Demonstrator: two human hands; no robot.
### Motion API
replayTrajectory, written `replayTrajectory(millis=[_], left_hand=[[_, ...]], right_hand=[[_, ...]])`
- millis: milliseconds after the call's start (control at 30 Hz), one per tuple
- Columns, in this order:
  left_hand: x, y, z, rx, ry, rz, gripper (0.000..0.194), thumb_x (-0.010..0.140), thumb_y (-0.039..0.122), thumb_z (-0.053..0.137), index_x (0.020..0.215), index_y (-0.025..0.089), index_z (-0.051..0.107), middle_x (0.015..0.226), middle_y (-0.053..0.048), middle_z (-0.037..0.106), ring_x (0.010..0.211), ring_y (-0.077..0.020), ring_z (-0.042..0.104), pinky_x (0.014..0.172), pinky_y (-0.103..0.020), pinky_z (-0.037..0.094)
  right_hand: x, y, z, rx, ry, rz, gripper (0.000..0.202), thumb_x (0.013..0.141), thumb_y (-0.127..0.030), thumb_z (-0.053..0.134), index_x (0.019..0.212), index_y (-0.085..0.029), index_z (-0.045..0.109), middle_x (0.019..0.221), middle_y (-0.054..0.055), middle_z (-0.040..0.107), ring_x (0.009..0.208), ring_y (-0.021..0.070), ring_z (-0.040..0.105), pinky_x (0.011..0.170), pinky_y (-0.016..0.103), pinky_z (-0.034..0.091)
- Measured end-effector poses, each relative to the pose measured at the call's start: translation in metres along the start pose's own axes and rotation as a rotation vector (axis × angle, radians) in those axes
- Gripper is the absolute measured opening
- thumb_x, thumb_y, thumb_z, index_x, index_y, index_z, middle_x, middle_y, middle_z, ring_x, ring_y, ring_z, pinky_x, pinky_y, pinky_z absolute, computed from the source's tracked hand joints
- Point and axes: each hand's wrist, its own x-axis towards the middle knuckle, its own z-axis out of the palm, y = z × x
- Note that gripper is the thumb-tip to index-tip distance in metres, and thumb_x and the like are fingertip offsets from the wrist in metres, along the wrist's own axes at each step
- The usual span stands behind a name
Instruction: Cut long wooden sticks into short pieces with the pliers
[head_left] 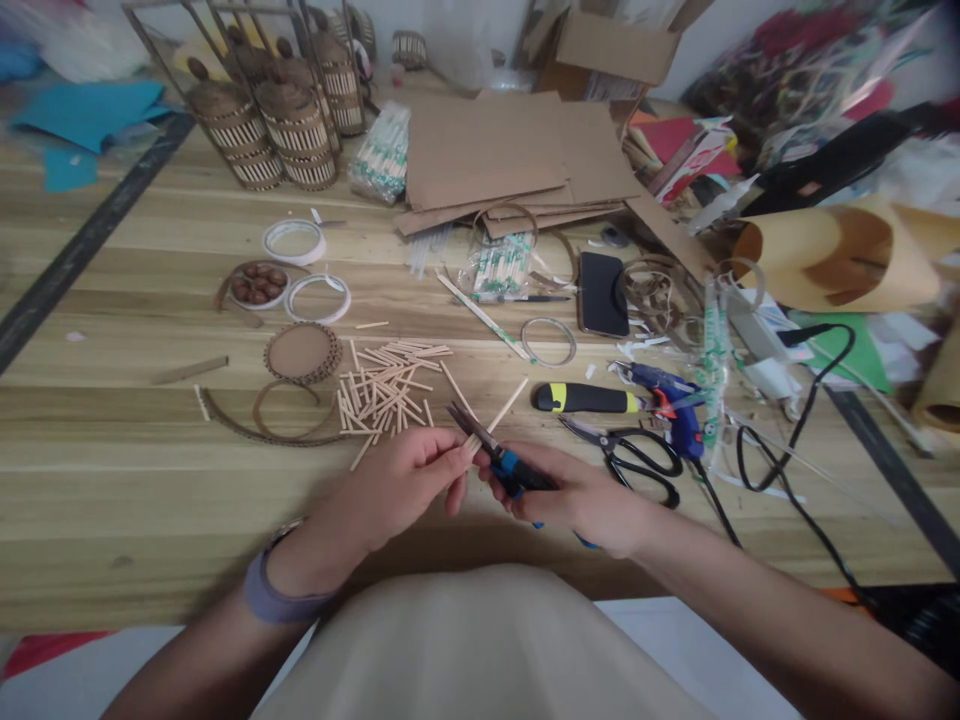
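Note:
Between its thumb and fingers my left hand [420, 470] pinches thin wooden sticks [508, 404], which slant up to the right. My right hand [574, 495] is wrapped around the blue and black handles of a pair of pliers-like cutters [511, 470]. The dark jaws of the cutters reach across the sticks, close to my left fingertips. Just beyond my hands lies a loose pile of short cut sticks [386, 388]. Left of the pile are a round cardboard disc [303, 352] with a notched rim and a curved corrugated strip [259, 425].
Black-handled scissors [641, 460], a yellow-black utility knife [589, 398] and a blue glue gun [679, 410] with its cord lie at right. A phone [602, 293] and cardboard sheets [510, 150] are farther back. Tape rolls [318, 298], a bowl of brown balls [259, 286] and woven lanterns [300, 130] stand at left.

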Motion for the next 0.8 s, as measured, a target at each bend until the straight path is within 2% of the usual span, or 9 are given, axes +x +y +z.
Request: replayTrajectory(millis=[233,333,400,467,533,600,700,733,800], left_hand=[[0.000,0.002,0.000,-0.001,-0.016,0.002,0.051,0.098,0.051,0.042,0.059,0.021,0.053,0.061,0.002,0.057,0.062,-0.0156,0.052,0.067,-0.027,0.039],[-0.001,0.005,-0.009,-0.059,0.042,0.058,0.047,0.097,0.048,0.042,0.059,0.023,0.052,0.062,0.000,0.058,0.078,-0.0193,0.059,0.076,-0.027,0.042],[-0.002,0.007,-0.017,-0.033,0.131,0.085,0.045,0.097,0.046,0.043,0.059,0.023,0.051,0.065,-0.001,0.061,0.093,-0.0223,0.061,0.082,-0.028,0.042],[-0.003,0.008,-0.022,0.077,0.194,0.082,0.043,0.097,0.043,0.041,0.060,0.023,0.049,0.069,-0.002,0.064,0.095,-0.0232,0.061,0.084,-0.029,0.042],[-0.002,0.006,-0.021,0.248,0.215,0.051,0.039,0.098,0.040,0.038,0.064,0.023,0.049,0.068,-0.001,0.063,0.081,-0.0216,0.062,0.076,-0.030,0.043],[0.001,0.004,-0.014,0.429,0.222,0.020,0.034,0.099,0.035,0.037,0.071,0.022,0.051,0.067,0.000,0.062,0.069,-0.0202,0.060,0.067,-0.030,0.041],[0.005,0.000,-0.001,0.644,0.235,0.031,0.029,0.101,0.029,0.037,0.081,0.021,0.056,0.072,-0.002,0.065,0.068,-0.0209,0.063,0.063,-0.030,0.040],[0.006,-0.001,0.002,0.706,0.243,0.046,0.027,0.101,0.026,0.037,0.084,0.020,0.058,0.076,-0.004,0.067,0.071,-0.0216,0.064,0.064,-0.030,0.040],[0.006,-0.001,0.008,0.833,0.269,0.070,0.026,0.100,0.020,0.038,0.089,0.019,0.061,0.080,-0.007,0.070,0.076,-0.0233,0.067,0.066,-0.031,0.043]], right_hand=[[0.001,0.002,0.000,-0.058,-0.004,-0.040,0.030,0.069,-0.018,0.061,0.099,-0.018,0.062,0.086,0.001,0.057,0.082,0.0170,0.052,0.076,0.032,0.040],[-0.003,-0.001,0.000,0.000,0.033,-0.055,0.033,0.074,-0.023,0.065,0.107,-0.019,0.062,0.099,0.005,0.062,0.092,0.0201,0.056,0.081,0.034,0.043],[-0.006,-0.002,-0.001,-0.052,0.139,-0.094,0.025,0.080,-0.027,0.063,0.104,-0.019,0.063,0.103,0.007,0.064,0.094,0.0213,0.058,0.082,0.034,0.045],[-0.008,-0.003,-0.003,-0.251,0.311,-0.140,0.017,0.087,-0.032,0.059,0.098,-0.020,0.062,0.096,0.007,0.066,0.088,0.0216,0.059,0.081,0.036,0.046],[-0.007,-0.004,-0.003,-0.518,0.514,-0.227,0.013,0.090,-0.033,0.056,0.094,-0.021,0.059,0.090,0.006,0.065,0.084,0.0221,0.060,0.080,0.038,0.048],[-0.002,-0.007,-0.003,-0.732,0.667,-0.398,0.008,0.091,-0.029,0.055,0.095,-0.022,0.057,0.098,0.008,0.066,0.092,0.0244,0.062,0.083,0.040,0.049],[0.010,-0.008,0.001,-0.902,0.715,-0.625,0.012,0.092,-0.023,0.054,0.104,-0.023,0.055,0.125,0.014,0.061,0.119,0.0275,0.057,0.095,0.042,0.048],[0.015,-0.008,0.002,-0.939,0.705,-0.631,0.014,0.092,-0.023,0.054,0.106,-0.022,0.055,0.127,0.014,0.061,0.121,0.0279,0.057,0.095,0.042,0.049],[0.024,-0.004,0.005,-1.009,0.691,-0.550,0.014,0.093,-0.024,0.053,0.106,-0.022,0.055,0.114,0.013,0.065,0.109,0.0287,0.063,0.086,0.041,0.051]])
